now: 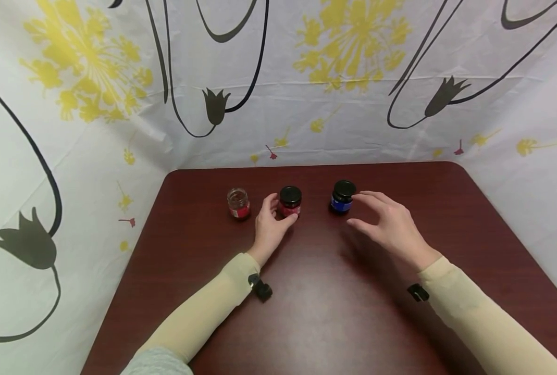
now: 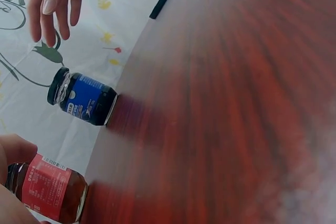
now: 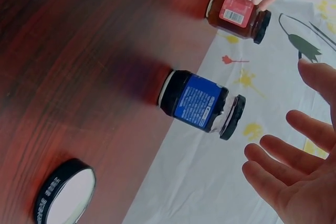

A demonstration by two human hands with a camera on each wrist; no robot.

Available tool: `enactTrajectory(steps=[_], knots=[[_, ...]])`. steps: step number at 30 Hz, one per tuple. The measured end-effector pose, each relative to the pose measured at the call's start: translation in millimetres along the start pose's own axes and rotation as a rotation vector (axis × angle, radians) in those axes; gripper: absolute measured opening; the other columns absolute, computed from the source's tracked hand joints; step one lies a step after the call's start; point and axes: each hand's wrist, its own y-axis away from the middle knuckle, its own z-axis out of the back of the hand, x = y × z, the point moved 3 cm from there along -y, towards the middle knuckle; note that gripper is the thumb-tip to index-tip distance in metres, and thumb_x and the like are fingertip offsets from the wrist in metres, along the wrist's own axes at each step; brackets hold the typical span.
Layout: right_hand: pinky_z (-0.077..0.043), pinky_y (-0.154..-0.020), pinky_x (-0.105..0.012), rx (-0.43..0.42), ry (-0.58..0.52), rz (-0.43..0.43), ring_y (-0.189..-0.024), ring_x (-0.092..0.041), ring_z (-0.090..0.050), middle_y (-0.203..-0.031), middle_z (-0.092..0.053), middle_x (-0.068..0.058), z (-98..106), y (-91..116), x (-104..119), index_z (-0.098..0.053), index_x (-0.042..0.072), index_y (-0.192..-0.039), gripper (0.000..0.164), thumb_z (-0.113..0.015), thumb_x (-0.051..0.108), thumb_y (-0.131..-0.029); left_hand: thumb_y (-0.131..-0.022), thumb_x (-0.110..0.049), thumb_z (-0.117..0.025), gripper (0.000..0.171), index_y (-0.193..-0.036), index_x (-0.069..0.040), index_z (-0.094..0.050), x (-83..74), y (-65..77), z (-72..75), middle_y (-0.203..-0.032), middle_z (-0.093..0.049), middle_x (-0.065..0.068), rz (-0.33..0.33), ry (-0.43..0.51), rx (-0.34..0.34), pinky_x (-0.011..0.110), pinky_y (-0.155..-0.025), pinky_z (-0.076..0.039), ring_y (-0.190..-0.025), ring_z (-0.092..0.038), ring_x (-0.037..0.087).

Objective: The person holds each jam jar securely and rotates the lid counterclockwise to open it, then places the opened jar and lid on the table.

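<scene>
My left hand (image 1: 270, 225) holds a glass jar with a red label (image 1: 289, 209) and black lid, thumb and fingers on either side of it. The jar stands upright on the table. To its right is another upright jar with a blue label (image 1: 341, 204), dark contents and a black lid. My right hand (image 1: 391, 223) hovers beside the blue-labelled jar, fingers spread and apart from it in the right wrist view. At the far left stands a lidless glass jar (image 1: 238, 204) with a red label.
A loose black lid (image 3: 65, 195) with a pale inner side is on the dark red-brown table (image 1: 306, 312). Behind and at the sides hangs a white cloth (image 1: 240, 151) with yellow and grey flowers, close to the table's far edge.
</scene>
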Motion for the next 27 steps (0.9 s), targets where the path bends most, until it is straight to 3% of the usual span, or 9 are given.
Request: enactTrajectory(steps=[13,22,27], knots=[[-0.042,-0.084,-0.04,0.004,-0.003,0.018,-0.109,-0.013,-0.05,-0.124,-0.05,0.008,-4,-8,9,-0.054,0.031,-0.123,0.056,-0.068,0.052,-0.073,-0.07,-0.033,-0.077,0.07,-0.129,-0.021,-0.042,2.9,-3.5,-5.0,-0.117,-0.053,-0.003,0.011,-0.024,0.006,0.038,-0.088,-0.043,-0.106,-0.052,0.016],[-0.043,-0.083,-0.041,-0.006,-0.008,0.04,-0.11,-0.014,-0.051,-0.125,-0.05,0.006,-5,-15,17,-0.056,0.029,-0.122,0.056,-0.069,0.052,-0.072,-0.068,-0.038,-0.077,0.073,-0.13,-0.024,-0.041,3.1,-3.8,-9.5,-0.121,-0.053,-0.005,0.067,-0.093,0.014,0.03,-0.087,-0.043,-0.106,-0.051,0.007],[-0.044,-0.082,-0.041,0.005,-0.01,0.046,-0.109,-0.015,-0.051,-0.125,-0.05,0.006,-7,-17,20,-0.056,0.027,-0.122,0.056,-0.069,0.051,-0.073,-0.069,-0.036,-0.077,0.072,-0.13,-0.023,-0.041,1.2,-4.5,-11.2,-0.121,-0.053,-0.004,0.082,-0.117,0.009,0.036,-0.089,-0.041,-0.107,-0.05,0.01]])
